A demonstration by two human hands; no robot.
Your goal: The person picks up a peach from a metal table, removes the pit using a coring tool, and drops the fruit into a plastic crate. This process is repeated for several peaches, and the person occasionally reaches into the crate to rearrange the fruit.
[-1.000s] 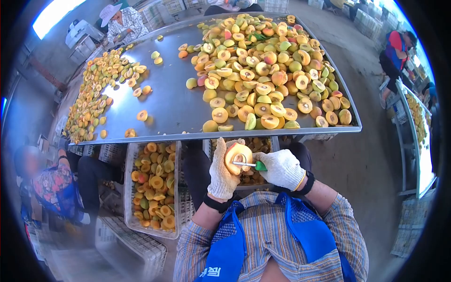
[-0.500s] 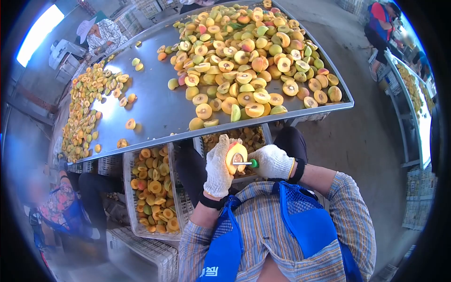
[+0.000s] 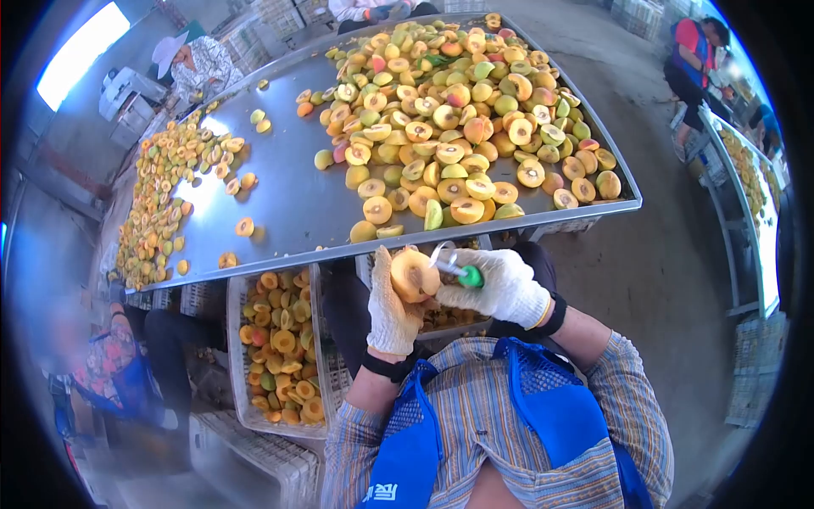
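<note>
My left hand (image 3: 392, 312), in a white knit glove, is closed around a peach half (image 3: 410, 270) with its cut face up and a darker centre. Whether a stone sits in that centre is hard to make out. My right hand (image 3: 509, 293), gloved too, grips a pitting knife (image 3: 471, 276) by its green handle. The knife's curved metal loop stands just right of the fruit, close to its edge. Both hands are over my lap, in front of the metal table (image 3: 297, 204), where many halved peaches (image 3: 441, 144) lie heaped.
A crate (image 3: 284, 356) full of peach halves stands left of my legs; another, partly hidden, is beneath my hands. An upturned-looking white crate (image 3: 254, 458) is at lower left. Co-workers sit at the table's left (image 3: 119, 365) and far side (image 3: 203, 68). A second table (image 3: 746, 204) stands right.
The knife's blade lay across the peach half's cut face; now its loop is lifted away to the right and tilted up. My right hand has turned and risen slightly. The view has shifted a little.
</note>
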